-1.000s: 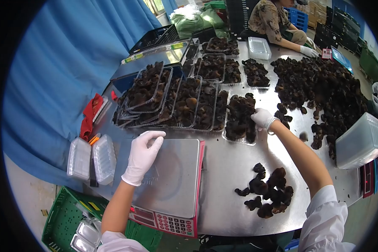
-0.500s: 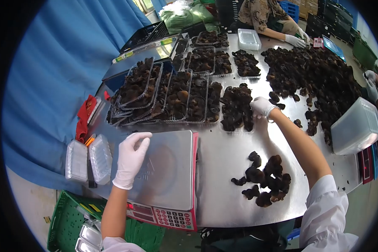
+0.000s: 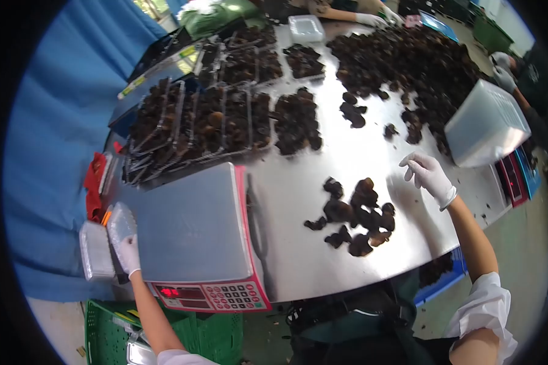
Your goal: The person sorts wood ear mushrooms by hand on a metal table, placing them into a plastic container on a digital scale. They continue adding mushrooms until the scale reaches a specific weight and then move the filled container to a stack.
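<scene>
My left hand [image 3: 128, 254], in a white glove, is at the left end of the table with its fingers closed on the near edge of a stack of clear plastic trays [image 3: 122, 222]. Just right of it is a red-edged digital scale [image 3: 189, 225], its plate bare and its display lit red. My right hand [image 3: 429, 176], also gloved, hovers over the steel table with loosely bent, parted fingers and nothing in them. To its left lies a small group of dark wood ear mushrooms [image 3: 364, 210]. A filled tray of mushrooms [image 3: 296, 121] stands behind the scale.
Several filled trays [image 3: 225, 121] are stacked at the back left. A big mushroom heap [image 3: 402, 67] covers the back right. Tall stacked clear containers [image 3: 487, 125] stand at the right edge. Co-workers' gloved hands [image 3: 371, 19] show at the back and right. A green crate [image 3: 189, 334] sits below.
My left hand has moved from above the scale down to the tray stack and closed on it. My right hand has left the filled tray and moved right and nearer. The view has shifted.
</scene>
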`<state>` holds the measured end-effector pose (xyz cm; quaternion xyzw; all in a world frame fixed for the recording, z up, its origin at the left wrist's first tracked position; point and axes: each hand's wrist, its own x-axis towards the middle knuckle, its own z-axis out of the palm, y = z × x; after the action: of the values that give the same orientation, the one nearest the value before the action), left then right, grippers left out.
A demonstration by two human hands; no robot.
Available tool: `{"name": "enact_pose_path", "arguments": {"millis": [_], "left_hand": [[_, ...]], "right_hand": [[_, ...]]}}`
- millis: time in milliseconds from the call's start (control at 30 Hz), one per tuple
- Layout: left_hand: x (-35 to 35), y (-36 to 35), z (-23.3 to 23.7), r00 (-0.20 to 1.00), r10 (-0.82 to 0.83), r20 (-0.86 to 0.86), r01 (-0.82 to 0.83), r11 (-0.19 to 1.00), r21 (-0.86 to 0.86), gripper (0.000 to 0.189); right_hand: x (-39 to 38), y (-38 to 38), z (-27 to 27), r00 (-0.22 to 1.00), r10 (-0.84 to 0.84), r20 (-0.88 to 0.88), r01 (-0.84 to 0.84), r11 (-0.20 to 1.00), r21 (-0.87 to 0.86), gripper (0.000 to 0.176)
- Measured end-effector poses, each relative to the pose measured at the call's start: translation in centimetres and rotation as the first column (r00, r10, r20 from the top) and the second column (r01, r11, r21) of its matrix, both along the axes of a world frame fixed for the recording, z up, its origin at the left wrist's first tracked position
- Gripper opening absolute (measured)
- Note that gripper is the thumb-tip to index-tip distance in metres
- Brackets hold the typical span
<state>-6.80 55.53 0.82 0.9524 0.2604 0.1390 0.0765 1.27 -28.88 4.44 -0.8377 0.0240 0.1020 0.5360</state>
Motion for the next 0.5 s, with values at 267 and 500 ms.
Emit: {"name": "enact_pose_path", "arguments": {"millis": [267, 500], "left_hand": [[0.8, 4.5, -1.0, 0.976, 0.149, 0.160, -0.073, 0.913, -0.402, 0.033], [2.4, 8.3, -1.7, 0.914, 0.382, 0.137, -0.236, 0.774, -0.587, 0.034]], "right_hand": [[-12.1, -3.0, -1.2, 0.978, -0.210, -0.007, 0.210, 0.971, 0.115, 0.024], [-17.2, -2.9, -1.7, 0.953, -0.301, -0.043, 0.303, 0.929, 0.212, 0.024]]}}
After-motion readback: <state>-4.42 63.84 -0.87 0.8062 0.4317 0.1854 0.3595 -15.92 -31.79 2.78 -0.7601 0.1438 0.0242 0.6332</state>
